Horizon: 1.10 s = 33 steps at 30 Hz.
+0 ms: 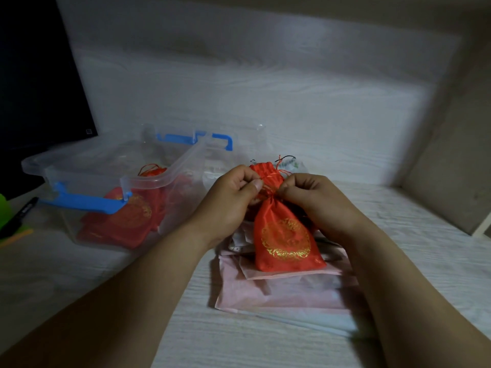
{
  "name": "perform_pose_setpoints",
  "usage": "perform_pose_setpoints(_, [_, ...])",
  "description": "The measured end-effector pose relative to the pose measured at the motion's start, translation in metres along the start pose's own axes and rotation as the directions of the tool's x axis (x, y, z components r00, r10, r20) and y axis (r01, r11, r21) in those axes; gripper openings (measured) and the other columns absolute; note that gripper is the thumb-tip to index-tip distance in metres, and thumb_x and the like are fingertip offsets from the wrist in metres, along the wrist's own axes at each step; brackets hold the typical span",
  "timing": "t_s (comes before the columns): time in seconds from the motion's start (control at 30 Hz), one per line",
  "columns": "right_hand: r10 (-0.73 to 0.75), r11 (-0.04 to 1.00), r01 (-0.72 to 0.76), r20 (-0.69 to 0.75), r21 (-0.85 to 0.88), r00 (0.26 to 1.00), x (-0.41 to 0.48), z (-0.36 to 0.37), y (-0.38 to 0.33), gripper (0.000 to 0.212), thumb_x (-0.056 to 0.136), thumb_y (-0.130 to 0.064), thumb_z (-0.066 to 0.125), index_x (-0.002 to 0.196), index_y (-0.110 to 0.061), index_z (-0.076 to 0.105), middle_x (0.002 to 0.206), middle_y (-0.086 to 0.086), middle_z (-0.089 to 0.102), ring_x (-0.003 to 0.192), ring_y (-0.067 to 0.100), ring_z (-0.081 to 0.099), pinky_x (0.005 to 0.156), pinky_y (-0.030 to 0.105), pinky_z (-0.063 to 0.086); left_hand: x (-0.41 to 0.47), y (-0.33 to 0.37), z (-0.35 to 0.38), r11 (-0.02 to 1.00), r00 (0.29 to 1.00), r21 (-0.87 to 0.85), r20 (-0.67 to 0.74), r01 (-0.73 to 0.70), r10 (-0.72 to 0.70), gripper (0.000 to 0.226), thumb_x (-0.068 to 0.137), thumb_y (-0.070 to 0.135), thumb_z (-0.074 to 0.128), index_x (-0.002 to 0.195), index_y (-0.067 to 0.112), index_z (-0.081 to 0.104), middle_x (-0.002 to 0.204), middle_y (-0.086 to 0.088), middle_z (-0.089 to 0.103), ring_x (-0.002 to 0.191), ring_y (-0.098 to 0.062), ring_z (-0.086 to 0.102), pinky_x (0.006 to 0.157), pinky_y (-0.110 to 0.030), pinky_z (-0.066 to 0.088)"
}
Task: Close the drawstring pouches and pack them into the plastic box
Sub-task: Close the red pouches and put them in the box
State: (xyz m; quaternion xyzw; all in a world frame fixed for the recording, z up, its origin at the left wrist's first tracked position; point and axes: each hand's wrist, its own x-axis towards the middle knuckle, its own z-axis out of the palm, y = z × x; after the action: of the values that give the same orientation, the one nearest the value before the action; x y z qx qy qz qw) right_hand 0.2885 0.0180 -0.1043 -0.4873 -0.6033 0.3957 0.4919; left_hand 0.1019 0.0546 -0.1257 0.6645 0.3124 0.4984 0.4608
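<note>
Fingers of my left hand (229, 200) and right hand (313, 203) pinch the red pouch's (284, 235) drawstring (268, 183) mid-tabletop (411, 261).

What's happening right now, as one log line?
step: closing pouch | left hand: pinches drawstring | right hand: pinches drawstring | red pouch: neck gathered | plastic box: open, holds red pouches

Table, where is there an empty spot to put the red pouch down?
Bare table lies right of the right hand, toward the side wall, and in front of the plastic box. Crowded: pink papers under the red pouch, marker beside the box.
</note>
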Motion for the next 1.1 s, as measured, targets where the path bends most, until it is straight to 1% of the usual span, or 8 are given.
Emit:
perform_pose_setpoints(0.13, [-0.009,0.999,0.010,-0.010,0.039,1.000,0.000,0.001,-0.001,0.015,0.089,-0.017,0.069,0.092,-0.003,0.064,0.075,0.018,0.047,0.058,0.020,0.036,0.051,0.027,0.024,0.001,0.000,0.003,0.995,1.000,-0.096,-0.030,-0.013,0.010,0.017,0.108,0.008,0.049,0.093,0.014,0.057,0.082,0.001,0.065,0.072,-0.006,0.065,0.063,-0.014,0.050])
perform_pose_setpoints(0.27, [-0.018,0.997,0.019,-0.011,0.080,1.000,0.000,-0.001,-0.001,0.011,0.094,-0.014,0.065,0.083,-0.012,0.063,0.061,0.009,0.045,0.046,0.015,0.034,0.045,0.020,0.022,0.001,0.000,0.006,0.989,0.997,-0.143,-0.067,-0.047,0.038,0.015,0.108,0.004,0.045,0.096,0.009,0.053,0.064,0.012,0.060,0.058,0.003,0.056,0.058,-0.012,0.045])
perform_pose_setpoints(0.47, [0.000,0.990,0.003,-0.021,0.141,1.000,-0.001,0.002,-0.003,0.010,0.083,-0.024,0.067,0.077,-0.017,0.063,0.068,0.014,0.039,0.054,0.018,0.032,0.054,0.037,0.015,0.003,-0.004,0.008,0.983,0.991,-0.174,-0.134,-0.050,0.027,0.010,0.108,0.010,0.049,0.101,0.007,0.056,0.066,0.003,0.047,0.068,-0.015,0.045,0.063,-0.023,0.043])
perform_pose_setpoints(0.63, [0.048,0.994,-0.048,0.000,0.095,0.999,-0.003,0.002,-0.001,0.017,0.094,-0.031,0.069,0.087,-0.017,0.064,0.069,0.015,0.047,0.051,0.017,0.040,0.051,0.023,0.027,0.003,-0.007,0.008,0.990,0.982,-0.130,-0.185,-0.044,0.020,0.014,0.106,0.007,0.052,0.093,0.009,0.056,0.059,0.013,0.058,0.058,0.000,0.054,0.063,-0.018,0.046])
perform_pose_setpoints(0.73, [0.063,0.997,-0.067,0.071,0.047,0.995,-0.006,0.006,-0.005,0.036,0.087,-0.049,0.076,0.094,-0.016,0.064,0.075,0.014,0.054,0.057,0.019,0.047,0.055,0.028,0.033,0.007,-0.014,0.006,0.997,0.958,-0.059,-0.285,-0.046,0.027,0.017,0.104,0.012,0.056,0.087,0.014,0.059,0.069,0.008,0.063,0.066,-0.006,0.057,0.069,-0.029,0.048])
perform_pose_setpoints(0.93, [0.111,0.986,-0.082,0.208,-0.146,0.972,-0.013,0.008,-0.028,0.006,0.091,-0.017,0.076,0.091,-0.012,0.072,0.079,0.006,0.071,0.065,0.013,0.063,0.061,0.025,0.049,0.010,-0.012,0.000,0.996,0.906,-0.061,-0.421,-0.064,0.032,0.015,0.102,0.017,0.059,0.087,0.017,0.061,0.079,0.000,0.069,0.073,-0.011,0.062,0.074,-0.035,0.053])
perform_pose_setpoints(1.03, [0.104,0.981,-0.079,0.137,-0.178,0.985,-0.009,0.011,-0.038,0.003,0.090,-0.013,0.075,0.089,-0.010,0.076,0.088,0.014,0.077,0.074,0.021,0.069,0.073,0.031,0.054,0.009,-0.009,-0.001,0.984,0.911,-0.175,-0.409,-0.026,-0.049,0.011,0.100,0.031,0.059,0.095,0.023,0.065,0.092,-0.003,0.075,0.088,-0.024,0.072,0.082,-0.044,0.058])
perform_pose_setpoints(1.1, [0.054,0.996,-0.050,0.048,-0.079,0.997,-0.003,0.016,-0.052,0.008,0.091,-0.014,0.073,0.091,-0.006,0.075,0.091,0.023,0.076,0.076,0.030,0.070,0.078,0.037,0.055,0.011,-0.017,-0.003,0.978,0.920,-0.207,-0.376,0.034,-0.111,0.016,0.096,0.043,0.057,0.100,0.030,0.065,0.100,-0.006,0.075,0.098,-0.030,0.072,0.089,-0.054,0.059])
